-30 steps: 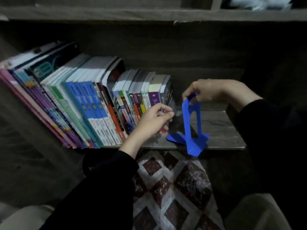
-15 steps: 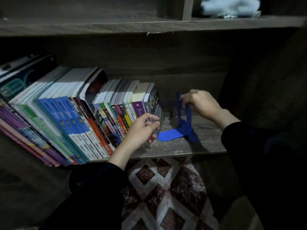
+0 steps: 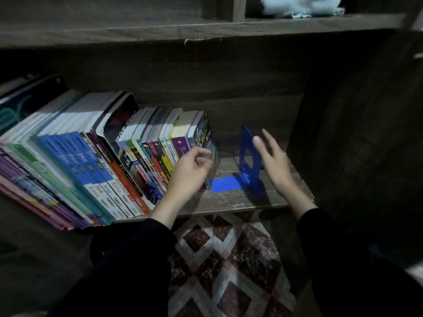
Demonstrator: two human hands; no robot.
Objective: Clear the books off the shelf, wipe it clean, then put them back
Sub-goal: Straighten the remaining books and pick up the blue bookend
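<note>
Head view. A row of paperback books [image 3: 91,161] with blue, green, purple and white spines stands on a dark wood-grain shelf board [image 3: 240,202], filling its left part and leaning to the left. The rightmost book, with a dark grey printed cover [image 3: 206,133], closes the row. Just to its right a blue sheet-metal bookend [image 3: 246,139] stands upright on the board, its flat tongue lying on the wood with its tip at the foot of that book.

The left hand [image 3: 190,172], in a black sleeve, is at the front edge of the rightmost book with fingers curled; motion blur hides whether it pinches the book or only touches it. The right hand [image 3: 274,161] is spread, fingers straight, just beside the right face of the bookend's upright plate, gripping nothing.

A pale fluffy cloth [image 3: 299,5] lies on the board above. A brown-and-white diamond-patterned floor covering [image 3: 229,259] shows below the shelf.
</note>
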